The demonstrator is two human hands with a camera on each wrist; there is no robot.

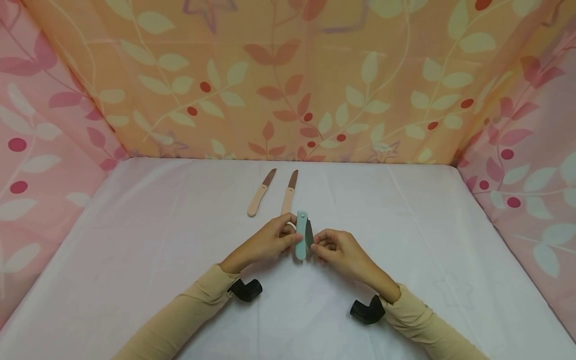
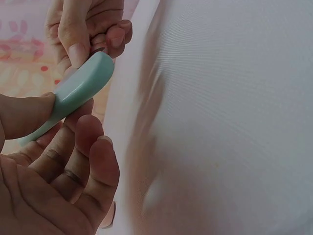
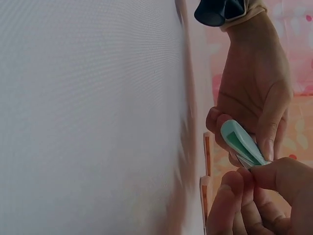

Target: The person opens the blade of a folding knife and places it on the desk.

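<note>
A folding knife with a mint-green handle [image 1: 301, 245] is held above the table by both hands. My left hand [image 1: 270, 237] grips the handle between thumb and fingers. My right hand [image 1: 344, 251] pinches the grey blade [image 1: 309, 233], which stands partly out of the handle at a narrow angle. The left wrist view shows the rounded handle end [image 2: 100, 68] beyond the left thumb. In the right wrist view, the slot [image 3: 237, 143] along the handle is visible, with the blade tip by the right thumb and fingers.
Two knives with beige handles lie unfolded on the white-covered table [image 1: 405, 210]: one at the left [image 1: 257, 201], another [image 1: 288, 197] just behind my left hand. Patterned cloth walls [image 1: 288, 75] stand at the back and both sides. A black wrist camera [image 1: 368, 311] hangs at each cuff.
</note>
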